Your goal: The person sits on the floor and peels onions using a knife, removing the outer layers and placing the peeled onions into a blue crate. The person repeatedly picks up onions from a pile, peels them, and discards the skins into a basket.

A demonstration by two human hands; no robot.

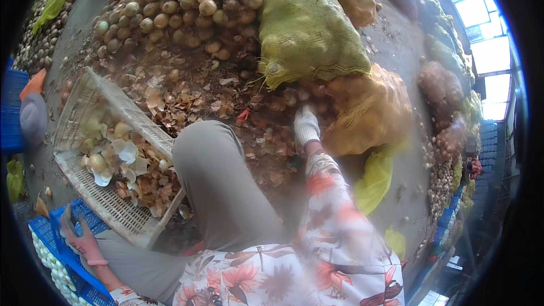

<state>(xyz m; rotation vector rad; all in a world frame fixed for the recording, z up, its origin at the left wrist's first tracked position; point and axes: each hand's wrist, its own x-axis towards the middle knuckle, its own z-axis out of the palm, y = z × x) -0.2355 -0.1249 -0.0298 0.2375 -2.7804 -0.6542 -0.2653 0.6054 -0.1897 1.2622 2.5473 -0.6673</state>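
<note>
My right hand [307,126], in a white knit glove, reaches forward to onions [293,97] lying by the mouth of an orange mesh sack [367,112]; its fingertips are blurred, so a hold cannot be told. My left hand [80,233], in a pink glove with grey fingers, is at the lower left, fingers apart and holding nothing, beside a blue plastic crate [80,278] with peeled white onions. Between my knee and the left side, a dirty white plastic basket [127,110] stands tilted, with onion skins [148,174] and a few onions in it.
A heap of unpeeled onions [170,12] lies ahead, with loose skins [182,102] on the floor. A full green mesh sack [310,29] rests against the orange one. A yellow-green bag [376,178] lies at the right. More sacks [442,89] line the far right.
</note>
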